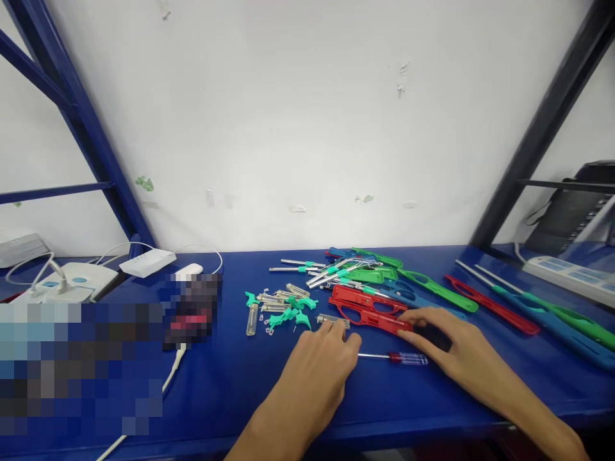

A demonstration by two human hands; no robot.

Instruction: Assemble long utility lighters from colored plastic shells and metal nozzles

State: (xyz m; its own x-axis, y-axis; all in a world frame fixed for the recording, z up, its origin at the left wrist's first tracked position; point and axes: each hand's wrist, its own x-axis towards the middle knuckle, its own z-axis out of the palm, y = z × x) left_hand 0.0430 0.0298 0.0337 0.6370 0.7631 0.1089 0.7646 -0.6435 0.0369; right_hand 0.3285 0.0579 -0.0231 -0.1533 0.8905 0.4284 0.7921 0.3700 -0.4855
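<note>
Behind the table's front edge (408, 422), a red casing (377, 318) is pinched by the right hand (444, 333); the left hand's (319, 358) grip cannot be told.

The left forearm (276, 419), bare, rises from the bottom edge and slants forward and to the right, ending in the left hand (321, 358), its back turned up and its fingers curled downward so that most of the fingertips are hidden. From the lower right, the bare right forearm (521, 400) reaches forward and leftward, its wrist low, and the right hand (449, 330) points left, thumb and arched fingers converging in a pinch-like pose.
</note>
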